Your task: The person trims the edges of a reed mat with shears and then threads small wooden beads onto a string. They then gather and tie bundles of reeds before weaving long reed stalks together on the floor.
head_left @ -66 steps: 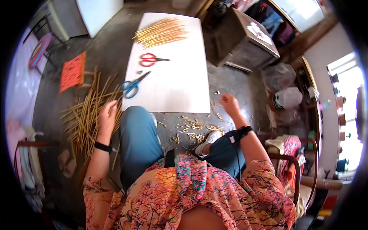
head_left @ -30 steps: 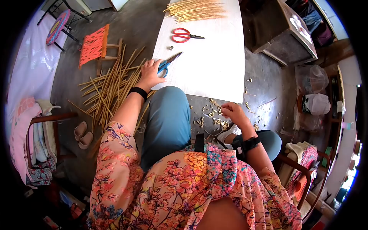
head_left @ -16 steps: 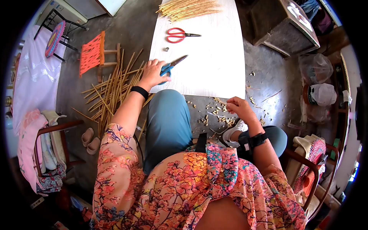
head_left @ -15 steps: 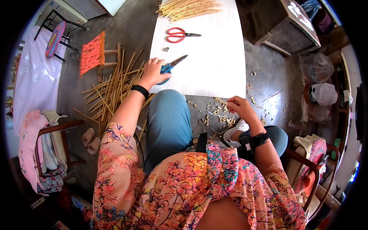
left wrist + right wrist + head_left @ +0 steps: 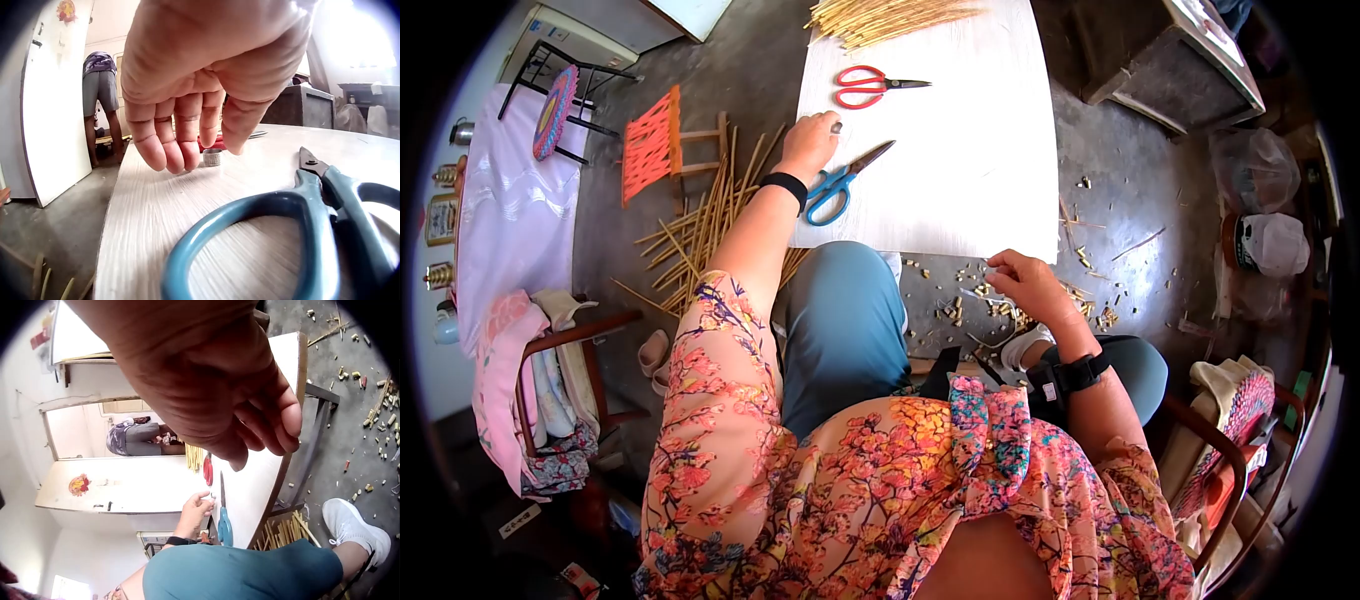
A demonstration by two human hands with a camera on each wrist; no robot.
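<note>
My left hand [image 5: 810, 145] reaches low over the white table [image 5: 960, 150], palm down. Its fingertips are right at a small silver ring thimble [image 5: 212, 157], dimpled all over, with the index finger above it and the thumb beside it. Nearer my knee lie blue-handled scissors [image 5: 870, 157], blades pointing away to the right. Farther up the table are red-handled scissors [image 5: 888, 84]. My right hand [image 5: 1032, 285] hangs off the table's near right corner, fingers loosely bent, holding nothing.
A sheaf of cut straw-coloured stalks [image 5: 890, 20] lies at the table's far end. More long stalks [image 5: 720, 215] are heaped on the floor to the left, by an orange woven stool [image 5: 652, 145]. Cut stubs [image 5: 1105, 318] litter the floor. Another person [image 5: 103, 87] bends in the background.
My left hand has moved from the blue-handled scissors up the table to the thimble, uncovering the blue handles. The right hand stays loosely bent near the table corner.
</note>
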